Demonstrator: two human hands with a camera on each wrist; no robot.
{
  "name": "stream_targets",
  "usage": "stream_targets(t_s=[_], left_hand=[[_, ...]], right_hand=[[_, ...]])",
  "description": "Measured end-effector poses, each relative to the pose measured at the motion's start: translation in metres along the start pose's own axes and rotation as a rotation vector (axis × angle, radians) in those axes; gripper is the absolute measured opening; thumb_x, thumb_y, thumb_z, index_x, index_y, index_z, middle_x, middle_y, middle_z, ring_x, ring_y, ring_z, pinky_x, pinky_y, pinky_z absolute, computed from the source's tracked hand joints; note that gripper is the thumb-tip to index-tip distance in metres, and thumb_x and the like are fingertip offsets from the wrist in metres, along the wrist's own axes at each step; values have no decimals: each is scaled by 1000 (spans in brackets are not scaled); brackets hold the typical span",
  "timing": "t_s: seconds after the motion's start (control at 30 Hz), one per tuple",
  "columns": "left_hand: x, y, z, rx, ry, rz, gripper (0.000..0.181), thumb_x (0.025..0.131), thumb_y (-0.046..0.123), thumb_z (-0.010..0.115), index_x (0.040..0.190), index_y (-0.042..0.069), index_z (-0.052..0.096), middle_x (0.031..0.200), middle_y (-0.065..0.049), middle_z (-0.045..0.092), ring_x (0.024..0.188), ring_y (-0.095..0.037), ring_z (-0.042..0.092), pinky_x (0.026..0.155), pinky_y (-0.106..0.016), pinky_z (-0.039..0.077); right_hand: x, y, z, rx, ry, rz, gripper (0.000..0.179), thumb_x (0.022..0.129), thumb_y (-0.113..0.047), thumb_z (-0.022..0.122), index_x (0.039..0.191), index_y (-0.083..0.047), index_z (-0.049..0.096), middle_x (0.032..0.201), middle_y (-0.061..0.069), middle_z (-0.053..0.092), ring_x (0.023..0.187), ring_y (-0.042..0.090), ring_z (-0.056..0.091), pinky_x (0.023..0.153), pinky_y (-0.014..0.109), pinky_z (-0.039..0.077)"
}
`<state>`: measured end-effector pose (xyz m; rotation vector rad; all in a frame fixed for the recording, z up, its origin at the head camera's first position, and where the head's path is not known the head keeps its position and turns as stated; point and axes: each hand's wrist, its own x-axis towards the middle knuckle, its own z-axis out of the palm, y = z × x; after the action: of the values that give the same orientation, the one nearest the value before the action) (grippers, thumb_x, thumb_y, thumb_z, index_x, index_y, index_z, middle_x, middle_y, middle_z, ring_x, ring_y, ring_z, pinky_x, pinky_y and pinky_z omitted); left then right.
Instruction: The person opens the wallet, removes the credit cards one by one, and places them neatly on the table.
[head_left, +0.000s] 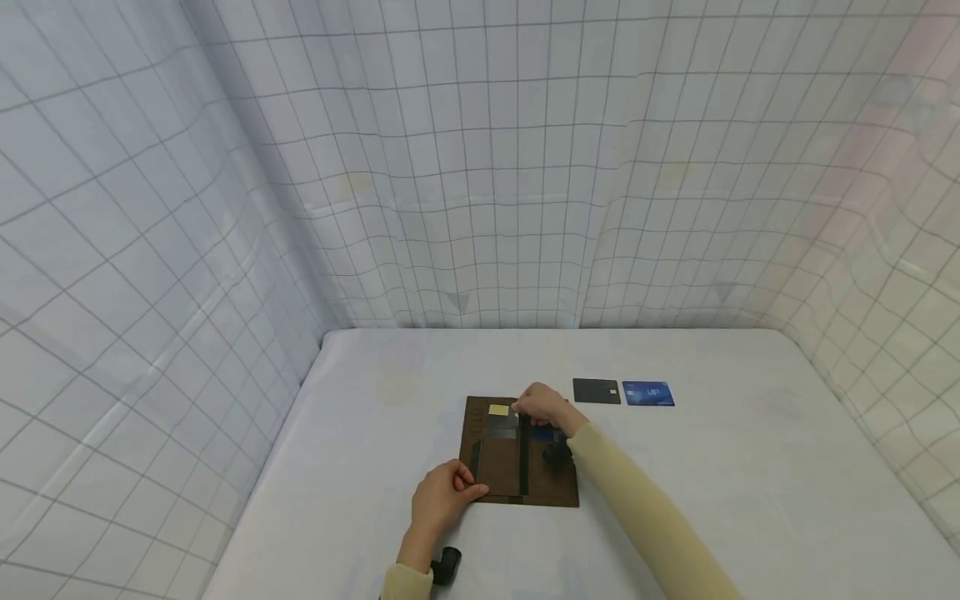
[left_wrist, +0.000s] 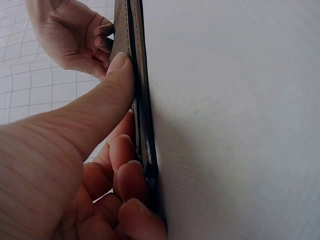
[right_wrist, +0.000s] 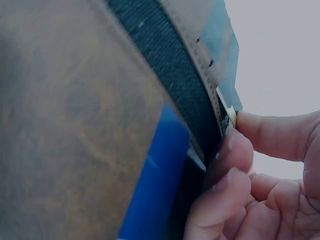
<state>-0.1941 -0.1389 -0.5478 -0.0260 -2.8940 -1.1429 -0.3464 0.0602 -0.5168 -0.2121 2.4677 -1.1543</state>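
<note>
Brown wallet (head_left: 501,468): it lies spread out flat on the white desk (head_left: 375,467), right in front of me, and a dark strip (head_left: 524,462) runs down its middle.
Left hand (head_left: 442,493): my thumb and fingers grip the wallet's edge near its close left corner. I think I should press just enough so that it can't slide or fold up.
Right hand (head_left: 542,402): it is at the far side of the wallet, well apart from my left one. Thumb and finger pinch a thin edge, which looks like the side of the dark card (head_left: 501,422).
Dark card: it sits in the left half, just below a yellow card (head_left: 498,410). It seems best to move it slowly and straight, in line with its slot, so it won't bend or get stuck.
Card slot: my fingers hide part of it, so I can't tell how deep the card goes.
Blue card (right_wrist: 155,175): it is in the right half, close to my right fingers. I should take care not to bump it.
Black card (head_left: 597,392): it lies on the desk past the wallet, beside a blue VIP card (head_left: 648,393).
</note>
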Motion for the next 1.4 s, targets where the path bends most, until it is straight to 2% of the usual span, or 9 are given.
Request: stream_targets(t_s=[0.17, 0.4, 0.6, 0.83, 1.17, 1.4], left_hand=[[0, 1, -1, 4, -2, 4, 30, 74, 34, 81, 77, 14, 58, 65, 6, 44, 55, -10, 40, 50, -27, 33], [-1, 2, -2, 5, -2, 10, 30, 75, 34, 80, 77, 14, 58, 65, 6, 44, 55, -10, 40, 50, -27, 34], [-1, 3, -2, -1, -7, 0, 30, 76, 35, 80, 78, 14, 58, 65, 6, 45, 54, -10, 41, 49, -27, 34], [0, 1, -1, 4, -5, 0, 30, 75, 35, 80, 78, 14, 58, 64, 6, 45, 53, -10, 40, 49, -27, 34], [-1, 0, -1, 0, -1, 12, 30, 75, 35, 80, 77, 14, 58, 64, 7, 45, 54, -9, 41, 49, -27, 34], [-1, 0, -1, 2, -1, 6, 31, 75, 36, 80, 77, 14, 58, 64, 6, 45, 53, -10, 40, 49, -27, 33]], right_hand=[[-2, 0, -2, -23, -27, -14, 28, 92, -19, 62, 68, -9, 53, 66, 1, 50, 54, 14, 50, 51, 26, 42], [-3, 0, -3, -31, -41, -26, 22, 87, -26, 70, 90, -4, 70, 85, 2, 61, 56, 14, 52, 51, 26, 43], [-2, 2, -2, 1, -29, -30, 20, 88, -23, 68, 89, -4, 71, 93, 4, 62, 56, 14, 52, 49, 25, 41], [-1, 5, -1, 31, 7, -27, 20, 89, -23, 68, 91, -4, 72, 90, 4, 62, 56, 13, 52, 49, 24, 40], [-3, 8, 2, 105, 61, -33, 19, 87, -22, 70, 90, -3, 71, 78, 4, 63, 56, 14, 57, 48, 25, 41], [-3, 9, 4, 103, 96, -32, 18, 87, -23, 70, 88, -5, 70, 76, 4, 62, 56, 15, 59, 47, 26, 41]])
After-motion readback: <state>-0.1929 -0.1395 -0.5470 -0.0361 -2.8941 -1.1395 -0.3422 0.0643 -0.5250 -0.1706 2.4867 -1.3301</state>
